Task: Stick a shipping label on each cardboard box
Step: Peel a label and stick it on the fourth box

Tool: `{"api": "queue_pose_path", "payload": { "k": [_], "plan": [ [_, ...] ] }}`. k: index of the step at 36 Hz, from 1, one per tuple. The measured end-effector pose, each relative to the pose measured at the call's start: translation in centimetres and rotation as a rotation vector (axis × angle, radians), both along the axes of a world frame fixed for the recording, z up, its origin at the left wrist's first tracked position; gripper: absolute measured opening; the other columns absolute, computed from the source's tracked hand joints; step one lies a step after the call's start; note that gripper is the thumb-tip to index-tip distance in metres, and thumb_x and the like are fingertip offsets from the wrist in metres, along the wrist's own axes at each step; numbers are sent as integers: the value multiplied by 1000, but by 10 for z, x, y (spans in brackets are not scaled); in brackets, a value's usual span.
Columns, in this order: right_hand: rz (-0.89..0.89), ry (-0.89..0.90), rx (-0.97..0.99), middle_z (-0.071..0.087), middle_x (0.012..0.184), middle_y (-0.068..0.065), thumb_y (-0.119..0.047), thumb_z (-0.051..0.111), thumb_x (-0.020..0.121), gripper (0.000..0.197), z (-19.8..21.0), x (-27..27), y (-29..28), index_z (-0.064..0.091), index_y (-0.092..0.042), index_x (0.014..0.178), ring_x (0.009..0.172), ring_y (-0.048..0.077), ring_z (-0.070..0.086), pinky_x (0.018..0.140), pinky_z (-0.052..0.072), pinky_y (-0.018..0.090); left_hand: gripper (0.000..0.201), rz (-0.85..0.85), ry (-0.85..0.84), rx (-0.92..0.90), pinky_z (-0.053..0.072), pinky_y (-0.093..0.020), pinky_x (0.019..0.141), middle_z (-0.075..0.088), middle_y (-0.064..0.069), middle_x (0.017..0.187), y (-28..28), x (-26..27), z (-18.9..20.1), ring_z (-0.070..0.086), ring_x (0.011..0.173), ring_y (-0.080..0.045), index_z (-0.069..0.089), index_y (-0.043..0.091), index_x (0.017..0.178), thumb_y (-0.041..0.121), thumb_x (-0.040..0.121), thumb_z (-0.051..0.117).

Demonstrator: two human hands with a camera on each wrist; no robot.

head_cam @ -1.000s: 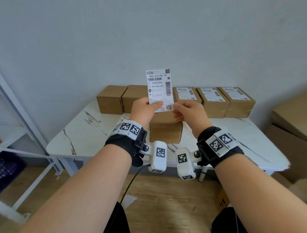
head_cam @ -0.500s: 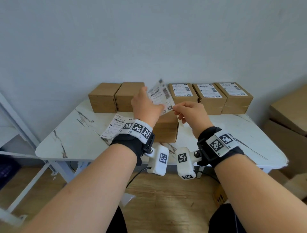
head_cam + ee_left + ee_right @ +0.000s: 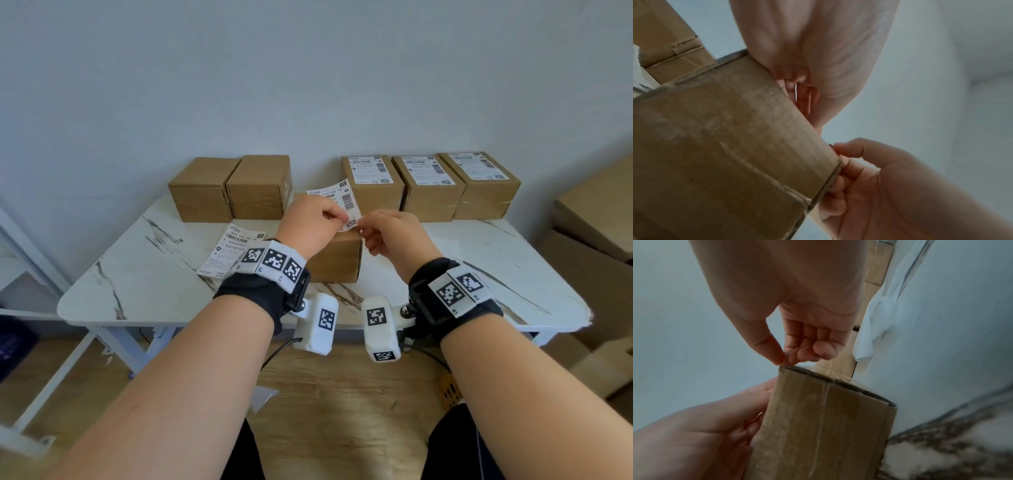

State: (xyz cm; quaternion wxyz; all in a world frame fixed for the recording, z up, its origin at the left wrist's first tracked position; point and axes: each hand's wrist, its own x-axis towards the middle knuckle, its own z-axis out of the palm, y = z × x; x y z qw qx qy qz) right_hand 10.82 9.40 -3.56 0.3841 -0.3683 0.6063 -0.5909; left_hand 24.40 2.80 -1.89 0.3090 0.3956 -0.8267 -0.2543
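Observation:
A plain cardboard box (image 3: 337, 258) stands at the middle of the white marble table (image 3: 144, 291). Just over its top lies a shipping label (image 3: 337, 200), tilted almost flat. My left hand (image 3: 337, 216) pinches the label's near edge. My right hand (image 3: 363, 229) pinches its near right corner with thumb and forefinger. In the left wrist view the box (image 3: 725, 154) fills the left side, with my right hand (image 3: 840, 154) at its top corner. In the right wrist view my right hand's fingertips (image 3: 791, 357) meet just above the box (image 3: 822, 426).
Along the wall stand two plain boxes (image 3: 233, 186) on the left and three labelled boxes (image 3: 428, 185) on the right. Spare labels (image 3: 227, 253) lie left of my left wrist. Large cartons (image 3: 599, 222) stand at the right, and a metal frame (image 3: 30, 260) at the left.
The label stood upright between both hands one second ago. It has tipped forward and come down over the front box's top. Both hands have dropped with it.

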Motion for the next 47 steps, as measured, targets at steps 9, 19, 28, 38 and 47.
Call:
{"api": "queue_pose_path", "payload": {
  "k": [9,19,28,38,47],
  "plan": [
    [15,-91,-76,47,60,6,2,55,86,20,-9,5,-2,62,-4,68,53,16,40,54,34,25,21,-32,-29,16,45,-20,86,71,7,105,-2,1,1,62,101,-8,77,22,95,12,89,58],
    [-22,-89,-101,45,60,5,2,52,86,20,-13,8,-8,59,-6,68,54,13,38,56,33,23,19,-70,-47,63,43,-19,87,68,7,112,-2,7,5,59,106,-7,76,22,98,15,88,62],
    [12,-89,-146,44,59,2,-1,55,88,24,-17,6,-7,56,-9,66,54,13,38,56,33,23,15,-78,24,149,40,-9,74,67,11,100,-3,9,5,57,96,-1,76,21,96,18,83,71],
    [-113,-108,-119,37,56,1,-2,51,85,28,-17,13,-11,47,-13,58,51,14,32,52,29,25,16,-62,56,194,39,-5,72,71,10,99,-3,11,8,61,93,0,77,20,96,23,81,74],
    [-43,-111,-133,44,57,1,-6,55,87,26,-19,7,-8,58,-11,62,53,13,39,55,35,24,14,-54,94,235,44,-11,77,72,11,97,-1,10,8,62,93,1,78,21,90,30,80,74]
  ]
}}
